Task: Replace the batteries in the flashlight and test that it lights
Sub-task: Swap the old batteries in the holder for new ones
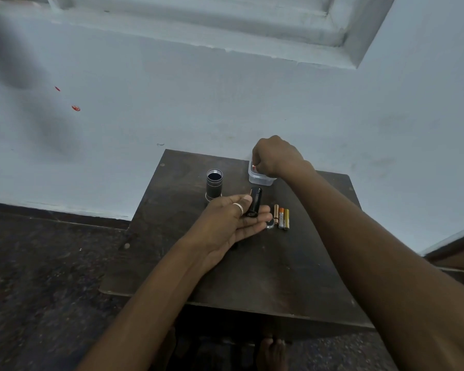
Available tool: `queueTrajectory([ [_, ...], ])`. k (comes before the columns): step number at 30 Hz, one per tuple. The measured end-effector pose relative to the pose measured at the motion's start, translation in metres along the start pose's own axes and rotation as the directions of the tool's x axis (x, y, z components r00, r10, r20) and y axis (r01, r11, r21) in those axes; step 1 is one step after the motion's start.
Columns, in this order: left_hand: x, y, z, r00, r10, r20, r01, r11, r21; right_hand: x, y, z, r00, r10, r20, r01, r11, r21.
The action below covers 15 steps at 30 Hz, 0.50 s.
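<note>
Dark wood worktop [252, 277] against a pale blue wall [225, 103]. The flashlight body [214, 186] stands upright mid-worktop; left grip [236, 220] thumb-pins a black tube [255, 204], right grip [275, 156] dips into a clear box [260, 180], closure unclear.

box [260, 180] contents hidden (right hand [275, 156]), forearms [386, 263] cropped

Flashlight tube [214, 184] upright, open; battery holder [254, 206] tilted; three batteries [281, 218] side by side.

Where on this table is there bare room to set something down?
Bare: the near half of the table, below the batteries; also the far-left corner beside the flashlight body. Crowded: the middle, among flashlight body, plastic container and batteries, where the left hand holds the battery holder.
</note>
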State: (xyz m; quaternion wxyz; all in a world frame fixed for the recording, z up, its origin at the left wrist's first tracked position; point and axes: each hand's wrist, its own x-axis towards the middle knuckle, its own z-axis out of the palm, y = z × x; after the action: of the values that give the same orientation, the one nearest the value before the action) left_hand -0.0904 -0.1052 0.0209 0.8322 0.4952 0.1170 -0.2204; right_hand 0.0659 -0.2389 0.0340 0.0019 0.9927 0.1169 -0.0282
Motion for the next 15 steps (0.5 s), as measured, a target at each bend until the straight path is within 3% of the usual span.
queueTrajectory([
  [4, 0.0, 0.0, 0.0, 1.0, -0.001, 0.003, 0.001, 1.0, -0.014, -0.002, -0.002, -0.002, 0.999, 0.019, 0.028, -0.019, 1.0, 0.01],
  [7, 0.001, 0.0, 0.0, 1.0, -0.002, -0.001, 0.002, 1.0, -0.026, -0.014, -0.001, -0.01, 0.994, 0.093, -0.062, -0.078, 0.973, 0.215],
  [11, 0.0, 0.002, 0.001, 1.0, -0.002, -0.004, 0.002, 0.999, -0.041, -0.054, -0.004, -0.031, 0.925, 0.249, -0.287, -0.047, 0.824, 0.564],
  [15, 0.002, 0.002, 0.001, 1.0, 0.004, -0.007, -0.005, 0.999, -0.041, -0.113, -0.017, -0.043, 0.862, 0.322, -0.391, 0.059, 0.703, 0.708],
])
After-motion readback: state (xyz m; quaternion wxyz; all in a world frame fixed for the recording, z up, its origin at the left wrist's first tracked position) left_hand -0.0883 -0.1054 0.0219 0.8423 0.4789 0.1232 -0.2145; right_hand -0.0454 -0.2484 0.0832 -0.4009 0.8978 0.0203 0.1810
